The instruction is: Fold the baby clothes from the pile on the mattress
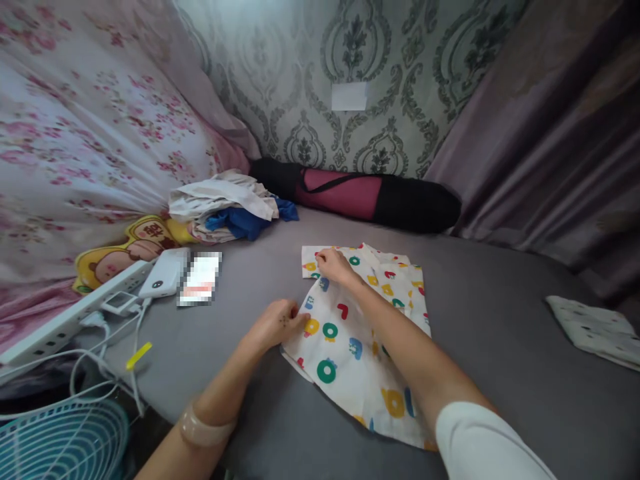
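Observation:
A white shirt (pixel 345 353) printed with colourful letter shapes lies spread on the grey sheet, its lower edge towards me. My left hand (pixel 280 321) pinches the shirt's left side edge between thumb and fingers. Higher up, my right hand (pixel 334 265) is closed on the cloth by the short sleeve at the upper left. My right forearm crosses over the shirt and hides part of its right half.
Behind lie a heap of clothes (pixel 225 200) and a long black-and-maroon bag (pixel 345 193). On the left are a power strip (pixel 75 310), a white power bank (pixel 163 275), cables and a blue fan grille (pixel 65 440). Folded cloth (pixel 595 327) rests at right.

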{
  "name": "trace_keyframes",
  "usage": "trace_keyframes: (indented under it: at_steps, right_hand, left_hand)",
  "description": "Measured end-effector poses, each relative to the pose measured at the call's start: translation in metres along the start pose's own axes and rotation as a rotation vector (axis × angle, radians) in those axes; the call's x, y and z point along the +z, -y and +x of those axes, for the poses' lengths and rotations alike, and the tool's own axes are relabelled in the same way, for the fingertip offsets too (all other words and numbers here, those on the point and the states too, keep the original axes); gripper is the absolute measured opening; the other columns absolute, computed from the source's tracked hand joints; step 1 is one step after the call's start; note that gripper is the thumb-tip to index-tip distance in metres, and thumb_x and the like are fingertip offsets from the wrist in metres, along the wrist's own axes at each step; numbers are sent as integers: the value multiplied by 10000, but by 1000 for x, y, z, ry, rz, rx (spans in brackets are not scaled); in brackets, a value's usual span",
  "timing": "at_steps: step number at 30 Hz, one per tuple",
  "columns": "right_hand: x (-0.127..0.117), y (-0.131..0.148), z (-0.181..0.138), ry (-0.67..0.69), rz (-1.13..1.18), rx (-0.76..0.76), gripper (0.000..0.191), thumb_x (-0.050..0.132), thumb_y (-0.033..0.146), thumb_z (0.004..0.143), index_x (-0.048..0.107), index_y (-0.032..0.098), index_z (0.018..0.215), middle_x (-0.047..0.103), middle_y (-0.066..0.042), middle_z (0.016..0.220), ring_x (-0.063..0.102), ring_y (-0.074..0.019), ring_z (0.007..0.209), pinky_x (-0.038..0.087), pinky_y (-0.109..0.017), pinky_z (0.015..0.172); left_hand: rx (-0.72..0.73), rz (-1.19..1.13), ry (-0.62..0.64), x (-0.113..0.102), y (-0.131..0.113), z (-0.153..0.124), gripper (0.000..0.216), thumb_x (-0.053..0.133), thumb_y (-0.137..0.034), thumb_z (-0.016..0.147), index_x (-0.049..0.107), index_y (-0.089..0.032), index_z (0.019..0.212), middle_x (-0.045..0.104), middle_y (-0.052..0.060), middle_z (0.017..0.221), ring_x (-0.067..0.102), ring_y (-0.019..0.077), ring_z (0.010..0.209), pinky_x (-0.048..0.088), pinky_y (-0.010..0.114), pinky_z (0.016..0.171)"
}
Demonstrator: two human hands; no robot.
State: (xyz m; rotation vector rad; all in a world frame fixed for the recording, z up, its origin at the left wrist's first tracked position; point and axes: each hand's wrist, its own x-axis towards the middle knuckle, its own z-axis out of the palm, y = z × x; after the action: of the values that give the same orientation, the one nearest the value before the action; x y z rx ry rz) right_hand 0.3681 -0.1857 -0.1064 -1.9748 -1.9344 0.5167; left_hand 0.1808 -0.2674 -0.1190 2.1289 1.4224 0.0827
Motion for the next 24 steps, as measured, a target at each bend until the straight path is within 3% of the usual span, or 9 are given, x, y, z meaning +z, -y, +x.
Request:
trace_keyframes:
  at_steps: [6, 10, 17, 21, 24]
  right_hand:
    - [31, 39, 23, 19, -88, 85, 382, 531, 350, 911, 606, 119, 1207, 610, -190, 1251, 595, -280, 1139, 456, -332, 894]
    - [43, 49, 29, 8, -121, 144, 503, 596, 327, 873, 523, 71, 1299, 548, -233, 1305, 585, -288, 1161, 468, -356, 934]
    - [46, 51, 32, -35, -10, 174, 359, 565, 66, 810, 636, 95, 1161, 618, -226, 1211, 613, -270, 1130, 472, -352, 939]
    - [44, 35, 37, -98, 169, 229, 249, 599, 98, 795, 701, 159, 1013, 695, -160, 1095, 650, -259, 1064, 492, -339, 894]
    - [35, 17, 41, -165, 356, 268, 129, 603, 178, 820, 718, 178, 881, 734, -98, 907, 698, -230, 902, 522, -295, 784]
  left_hand:
    - [106, -4, -10, 1, 6, -1, 376, 495, -487, 836, 473, -170, 634, 492, 11, 691, 419, 123, 628, 260, 253, 559]
    - [73, -158, 11, 0, 10, -4, 379, 531, -517, 808, 433, -180, 663, 468, -16, 661, 410, 110, 605, 261, 229, 522]
    - [-57, -470, 167, -4, 5, -9, 515, 549, -643, 756, 510, -169, 954, 598, 2, 721, 477, 106, 472, 328, 208, 405]
    - [-42, -453, 209, -10, 2, -10, 582, 481, -703, 770, 562, -139, 891, 547, -10, 591, 431, 93, 399, 288, 205, 380]
    - [7, -462, 229, -10, 5, -8, 593, 449, -722, 779, 559, -140, 801, 484, -27, 540, 414, 88, 396, 273, 204, 384]
